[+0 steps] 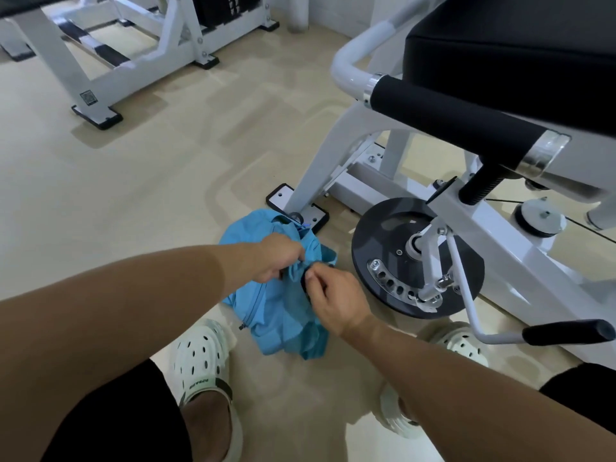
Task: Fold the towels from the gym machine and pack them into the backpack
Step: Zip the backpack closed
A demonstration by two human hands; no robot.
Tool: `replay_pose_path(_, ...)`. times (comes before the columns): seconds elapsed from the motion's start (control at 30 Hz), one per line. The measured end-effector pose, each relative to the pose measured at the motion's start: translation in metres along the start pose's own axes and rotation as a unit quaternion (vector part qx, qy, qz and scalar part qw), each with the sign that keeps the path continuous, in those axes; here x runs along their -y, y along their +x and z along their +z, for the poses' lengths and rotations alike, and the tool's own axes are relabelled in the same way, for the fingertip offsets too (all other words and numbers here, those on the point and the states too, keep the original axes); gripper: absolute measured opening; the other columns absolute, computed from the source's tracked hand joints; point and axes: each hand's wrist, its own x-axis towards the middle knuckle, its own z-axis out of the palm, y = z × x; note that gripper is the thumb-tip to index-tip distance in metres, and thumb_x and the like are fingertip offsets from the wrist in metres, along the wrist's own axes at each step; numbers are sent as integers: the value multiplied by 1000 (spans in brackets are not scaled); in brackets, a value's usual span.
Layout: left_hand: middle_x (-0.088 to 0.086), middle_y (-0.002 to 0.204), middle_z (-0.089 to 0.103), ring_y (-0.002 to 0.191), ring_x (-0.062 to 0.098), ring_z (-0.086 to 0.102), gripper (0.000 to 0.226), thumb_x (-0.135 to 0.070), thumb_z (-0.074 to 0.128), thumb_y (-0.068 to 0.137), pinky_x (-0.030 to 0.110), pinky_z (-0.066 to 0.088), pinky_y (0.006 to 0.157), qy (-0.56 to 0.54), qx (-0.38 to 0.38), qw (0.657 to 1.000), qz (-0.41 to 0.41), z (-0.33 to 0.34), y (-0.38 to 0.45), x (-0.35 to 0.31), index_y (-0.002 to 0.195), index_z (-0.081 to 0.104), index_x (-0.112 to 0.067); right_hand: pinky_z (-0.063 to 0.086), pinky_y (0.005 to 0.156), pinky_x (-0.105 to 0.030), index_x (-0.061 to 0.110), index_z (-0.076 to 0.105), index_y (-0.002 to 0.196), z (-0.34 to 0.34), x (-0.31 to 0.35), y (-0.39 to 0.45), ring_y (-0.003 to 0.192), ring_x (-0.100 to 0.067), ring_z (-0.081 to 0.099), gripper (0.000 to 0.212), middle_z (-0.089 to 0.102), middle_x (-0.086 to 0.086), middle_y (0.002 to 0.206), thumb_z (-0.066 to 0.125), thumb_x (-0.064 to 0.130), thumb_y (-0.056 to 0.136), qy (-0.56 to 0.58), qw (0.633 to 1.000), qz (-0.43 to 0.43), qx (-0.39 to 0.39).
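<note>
A light blue backpack (276, 311) lies crumpled on the beige floor between my feet and the white gym machine (466, 208). My left hand (280, 258) grips a fold of the blue fabric near the bag's top. Right beside it, my right hand (333, 295) pinches a small black part on the bag, perhaps a zipper pull or buckle. A zipper line runs down the bag's left side. No towel is in view.
The machine's black round plate (383, 248) and a lever with a black grip (566, 331) stand close on the right. Above them are a black padded roller (460, 125) and seat. A second white machine (110, 61) stands at the far left. My white clogs (203, 361) flank the bag.
</note>
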Motion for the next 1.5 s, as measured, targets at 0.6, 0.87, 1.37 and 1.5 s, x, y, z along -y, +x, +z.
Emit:
replay_pose_path(0.6,1,65,34,60,18,36,45,-10,71,82,30,34,54,84,51,992,74,-19,-3,31,63,31,-19,45,103,-32,16,47,148,23,-41,133,124,-27,55,55,55,-8,142,53,1,95,-201,911,122,338)
replay_pose_path(0.87,5,70,43,72,23,48,38,-9,73,81,35,50,69,81,92,991,57,-25,-1,29,64,40,-16,41,86,-29,3,60,122,16,-32,131,111,-29,58,27,62,-15,124,52,0,96,-203,903,160,343)
replay_pose_path(1.37,0,59,36,55,16,35,42,-9,66,81,27,31,49,91,-39,987,124,-15,-35,2,61,30,-18,55,71,-37,-3,68,99,-48,43,146,75,-30,66,33,69,-29,111,39,12,96,-76,909,240,332)
replay_pose_path(1.5,2,63,42,59,21,39,28,-12,60,79,30,30,53,110,-96,978,149,-33,-56,-25,63,37,-14,61,70,-42,5,62,87,-63,72,148,74,-31,68,26,68,-15,91,40,14,96,-64,938,224,258)
